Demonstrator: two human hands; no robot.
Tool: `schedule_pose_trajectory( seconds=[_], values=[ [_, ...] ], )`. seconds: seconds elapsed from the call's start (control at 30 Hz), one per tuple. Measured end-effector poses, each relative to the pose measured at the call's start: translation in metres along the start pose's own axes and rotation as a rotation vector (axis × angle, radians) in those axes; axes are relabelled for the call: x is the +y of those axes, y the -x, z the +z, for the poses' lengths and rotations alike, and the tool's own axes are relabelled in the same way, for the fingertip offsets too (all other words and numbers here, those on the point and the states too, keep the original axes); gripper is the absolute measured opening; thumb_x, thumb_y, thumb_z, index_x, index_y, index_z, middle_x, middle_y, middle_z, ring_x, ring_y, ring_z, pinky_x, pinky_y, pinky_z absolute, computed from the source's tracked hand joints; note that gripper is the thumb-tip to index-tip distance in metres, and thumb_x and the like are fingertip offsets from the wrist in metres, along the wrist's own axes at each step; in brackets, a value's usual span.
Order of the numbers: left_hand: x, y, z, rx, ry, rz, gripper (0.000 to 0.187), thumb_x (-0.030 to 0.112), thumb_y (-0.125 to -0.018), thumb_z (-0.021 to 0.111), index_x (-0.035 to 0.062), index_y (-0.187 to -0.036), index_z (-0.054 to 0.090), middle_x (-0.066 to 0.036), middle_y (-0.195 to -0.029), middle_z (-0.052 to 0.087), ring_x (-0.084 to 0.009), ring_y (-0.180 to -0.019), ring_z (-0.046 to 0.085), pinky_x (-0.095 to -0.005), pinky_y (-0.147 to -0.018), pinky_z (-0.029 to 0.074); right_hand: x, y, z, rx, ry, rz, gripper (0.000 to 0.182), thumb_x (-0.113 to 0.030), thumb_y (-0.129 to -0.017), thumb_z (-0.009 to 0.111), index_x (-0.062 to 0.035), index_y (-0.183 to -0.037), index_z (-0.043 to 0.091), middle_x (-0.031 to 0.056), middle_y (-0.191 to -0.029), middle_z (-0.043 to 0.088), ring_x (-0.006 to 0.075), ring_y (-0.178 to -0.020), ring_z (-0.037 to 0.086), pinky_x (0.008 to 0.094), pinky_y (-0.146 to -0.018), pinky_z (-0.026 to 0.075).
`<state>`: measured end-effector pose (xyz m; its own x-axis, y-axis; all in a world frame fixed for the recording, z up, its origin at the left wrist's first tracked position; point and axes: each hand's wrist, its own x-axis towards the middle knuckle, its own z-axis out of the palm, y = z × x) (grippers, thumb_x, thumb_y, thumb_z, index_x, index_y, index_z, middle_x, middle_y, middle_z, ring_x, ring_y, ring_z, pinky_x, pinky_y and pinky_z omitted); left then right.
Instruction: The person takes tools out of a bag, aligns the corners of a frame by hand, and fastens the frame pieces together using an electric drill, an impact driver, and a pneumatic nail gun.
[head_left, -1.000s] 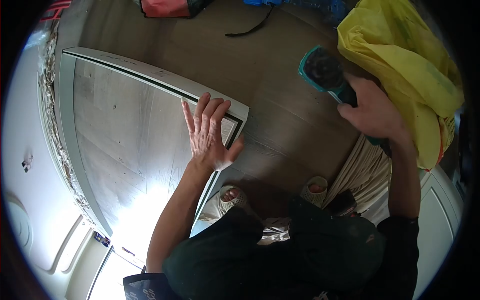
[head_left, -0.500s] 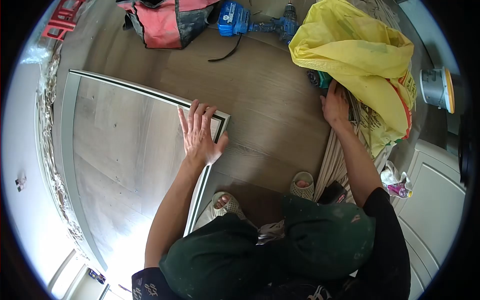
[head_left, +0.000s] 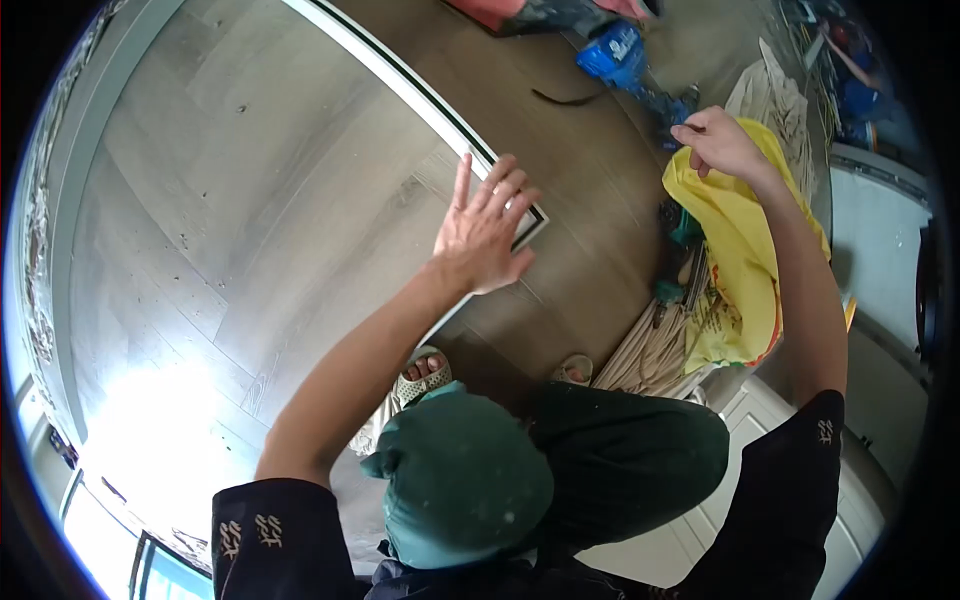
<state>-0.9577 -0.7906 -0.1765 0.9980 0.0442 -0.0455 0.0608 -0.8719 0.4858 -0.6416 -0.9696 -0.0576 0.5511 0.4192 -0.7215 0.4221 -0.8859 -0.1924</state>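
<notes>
My left hand (head_left: 485, 225) rests with spread fingers over the corner of a white frame (head_left: 400, 80) that has a dark line along it and lies on the wood floor. Above the yellow bag (head_left: 740, 230), at its top edge, is my right hand (head_left: 722, 143), its fingers curled in; whether they pinch the bag or something small cannot be made out. A blue cordless drill (head_left: 620, 58) lies just beyond it. Green-handled tools (head_left: 685, 228) lie at the bag's left side.
A red and black bag (head_left: 510, 12) is at the top edge. Bundled beige cloth (head_left: 640, 350) lies right of my sandalled feet. A white panelled door (head_left: 740, 425) stands at the lower right. Strong glare covers the floor at lower left.
My right hand has left the green tools and moved up and away to the yellow bag's far edge. My left hand remains on the frame corner. The camera view has turned and shifted.
</notes>
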Motion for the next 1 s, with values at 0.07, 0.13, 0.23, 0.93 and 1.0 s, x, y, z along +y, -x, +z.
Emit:
schedule_pose_trajectory(
  seconds=[0.07, 0.13, 0.23, 0.93, 1.0],
  values=[
    [-0.003, -0.001, -0.004, -0.108, 0.058, 0.033, 0.073, 0.050, -0.084, 0.063, 0.0130, -0.145, 0.045, -0.007, -0.151, 0.039, -0.0262, -0.153, 0.016, -0.0616, -0.123, -0.005, -0.009, -0.015, -0.009, 0.092, -0.151, -0.004, 0.035, -0.030, -0.098, 0.062, 0.0046, -0.098, 0.069, 0.0091, -0.069, 0.067, 0.0166, -0.056, 0.065, 0.0299, -0.056, 0.054],
    [-0.009, 0.000, -0.009, -0.121, 0.056, 0.025, 0.074, 0.050, -0.084, 0.063, 0.0132, -0.145, 0.045, -0.007, -0.151, 0.039, -0.0261, -0.153, 0.016, -0.0620, -0.123, -0.005, -0.009, -0.012, 0.001, 0.132, -0.246, 0.015, 0.035, -0.029, -0.099, 0.062, 0.0047, -0.099, 0.069, 0.0087, -0.069, 0.066, 0.0168, -0.056, 0.065, 0.0299, -0.056, 0.054],
    [0.000, -0.005, -0.008, -0.162, 0.047, 0.043, 0.074, 0.051, -0.084, 0.063, 0.0136, -0.145, 0.045, -0.007, -0.152, 0.038, -0.0259, -0.153, 0.015, -0.0629, -0.123, -0.005, -0.002, 0.009, 0.025, 0.035, -0.429, 0.117, 0.034, -0.030, -0.099, 0.061, 0.0027, -0.109, 0.067, 0.0086, -0.078, 0.068, 0.0161, -0.059, 0.066, 0.0292, -0.058, 0.055],
    [0.033, -0.008, -0.007, -0.005, -0.068, -0.206, 0.082, 0.031, -0.071, 0.084, 0.0161, -0.143, 0.046, -0.011, -0.149, 0.039, -0.0360, -0.143, 0.032, -0.0584, -0.118, 0.026, 0.053, -0.160, 0.066, 0.447, -2.585, 0.419, 0.044, -0.028, -0.091, 0.073, -0.0055, -0.125, 0.056, 0.0113, -0.117, 0.062, 0.0285, -0.111, 0.057, 0.0437, -0.102, 0.049],
    [0.049, 0.011, 0.008, 0.162, 0.071, -0.515, 0.080, 0.025, -0.071, 0.085, 0.0167, -0.141, 0.047, -0.013, -0.147, 0.041, -0.0372, -0.134, 0.046, -0.0528, -0.109, 0.043, 0.076, -0.142, 0.062, 0.588, -2.416, 0.290, 0.037, -0.020, -0.090, 0.072, -0.0032, -0.120, 0.059, 0.0125, -0.116, 0.062, 0.0284, -0.110, 0.058, 0.0451, -0.103, 0.048]
  ],
)
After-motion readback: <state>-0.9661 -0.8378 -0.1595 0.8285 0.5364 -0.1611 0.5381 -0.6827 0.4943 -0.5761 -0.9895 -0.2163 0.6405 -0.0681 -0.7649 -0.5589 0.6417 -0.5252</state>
